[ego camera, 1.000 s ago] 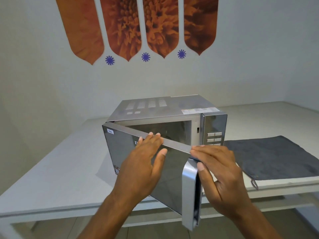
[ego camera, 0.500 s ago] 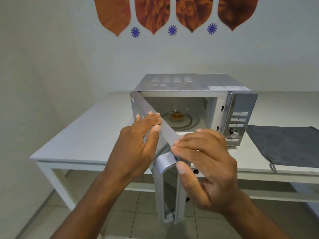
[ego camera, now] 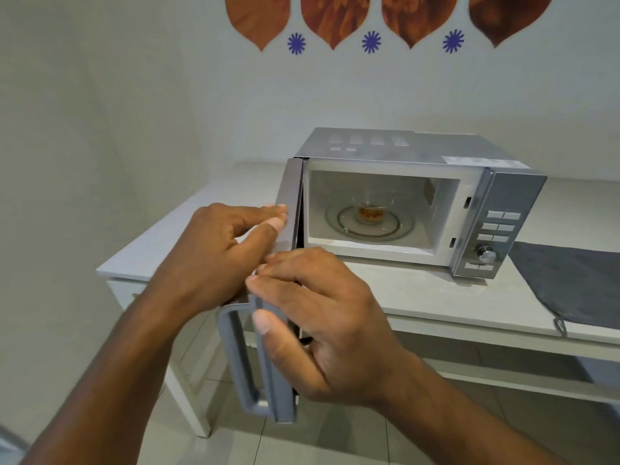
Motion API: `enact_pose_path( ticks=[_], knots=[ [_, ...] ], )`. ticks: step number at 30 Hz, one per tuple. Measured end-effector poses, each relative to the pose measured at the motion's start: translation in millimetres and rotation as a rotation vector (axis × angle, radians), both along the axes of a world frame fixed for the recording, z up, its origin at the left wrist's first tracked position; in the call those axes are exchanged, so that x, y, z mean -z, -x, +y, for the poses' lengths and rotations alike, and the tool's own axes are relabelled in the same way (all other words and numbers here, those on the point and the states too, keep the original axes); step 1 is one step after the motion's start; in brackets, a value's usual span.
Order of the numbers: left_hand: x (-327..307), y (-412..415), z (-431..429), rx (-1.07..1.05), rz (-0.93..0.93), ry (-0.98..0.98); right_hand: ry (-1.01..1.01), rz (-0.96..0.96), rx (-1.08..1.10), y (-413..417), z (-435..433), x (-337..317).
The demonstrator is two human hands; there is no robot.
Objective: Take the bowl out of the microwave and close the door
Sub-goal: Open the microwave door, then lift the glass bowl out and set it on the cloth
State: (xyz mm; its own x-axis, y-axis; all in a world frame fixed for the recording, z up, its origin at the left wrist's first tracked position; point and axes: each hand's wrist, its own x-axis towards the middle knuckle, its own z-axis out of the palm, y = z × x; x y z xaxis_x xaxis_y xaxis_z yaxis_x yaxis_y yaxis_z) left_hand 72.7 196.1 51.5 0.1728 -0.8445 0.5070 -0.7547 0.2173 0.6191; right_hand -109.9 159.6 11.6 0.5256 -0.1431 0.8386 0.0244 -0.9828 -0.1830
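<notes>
Opened wide and swung out toward the camera: microwave (ego camera: 416, 199) door (ego camera: 291, 209), seen almost edge-on at 9 o'clock of the oven cavity. Clamped on that door from both sides: left hand (ego camera: 214, 253), fingertips pressed to the outer face near the top edge; right hand (ego camera: 322, 320), thumb and fingers pinching the free edge just beside the grey handle (ego camera: 236, 357).

Still inside, untouched: glass bowl (ego camera: 370, 206), sitting upright at the centre of the turntable (ego camera: 369, 224), something amber-brown in its bottom. Standing on a white table (ego camera: 436, 297), with a dark grey cloth (ego camera: 570, 280) lying at 3 o'clock of the oven, near the control panel (ego camera: 496, 233).

By way of progress: opening step done or nearly so; lifting out the bowl, setting it down and shutting the door all left to do. Likely early in the task, well short of halfway.

Hard to read: rim and wall of the bowl, clear glass against a pale cavity; contents not identifiable. Hidden behind the hands: middle stretch of the door and top of the handle. Unclear whether the door sits at its full stop. Cut off at the right frame edge: far end of cloth and table. Cropped at 12 o'clock: orange wall decorations (ego camera: 335, 15).
</notes>
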Motion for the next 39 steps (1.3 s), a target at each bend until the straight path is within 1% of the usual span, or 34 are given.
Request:
enact_pose_path(
  ticks=[2, 7, 10, 12, 17, 20, 22, 23, 26, 28, 30, 34, 37, 39],
  knots=[
    [-6, -11, 3, -0.006, -0.009, -0.042, -0.003, 0.036, -0.01, -10, 5, -1],
    [-19, -33, 8, -0.025, -0.122, -0.159, -0.033, 0.113, -0.034, -30, 10, 1],
    [-27, -42, 10, -0.027, -0.16, -0.229, -0.071, 0.139, -0.084, -36, 10, 3],
    [-31, -44, 13, -0.014, -0.16, -0.262, -0.117, 0.153, -0.132, -37, 8, 4],
    [-34, -39, 21, -0.032, -0.043, -0.303, -0.144, 0.165, -0.174, -35, 2, 8],
    [-37, -26, 25, -0.11, -0.104, -0.319, -0.158, 0.142, -0.179, -32, -7, 7],
    [-36, -17, 28, -0.167, -0.147, -0.245, -0.172, 0.116, -0.16, -28, -14, 4],
    [-36, -10, 30, -0.196, -0.145, -0.167, -0.179, 0.099, -0.148, -25, -17, 3],
    [-31, 22, 38, -0.324, -0.078, 0.198, -0.211, 0.063, -0.098, -16, -28, 0],
    [-28, 51, 41, -0.318, -0.013, 0.404, -0.238, 0.034, -0.059, -9, -37, -1],
    [-19, 79, 39, -0.273, 0.042, 0.534, -0.264, 0.015, -0.022, -1, -47, -1],
    [1, 122, 20, -0.262, 0.074, 0.66, -0.313, -0.004, 0.074, 18, -72, 3],
    [16, 143, -4, -0.23, 0.183, 0.659, -0.376, -0.035, 0.15, 33, -91, 9],
    [29, 150, -23, -0.221, 0.29, 0.605, -0.419, -0.028, 0.209, 43, -104, 14]
  ],
)
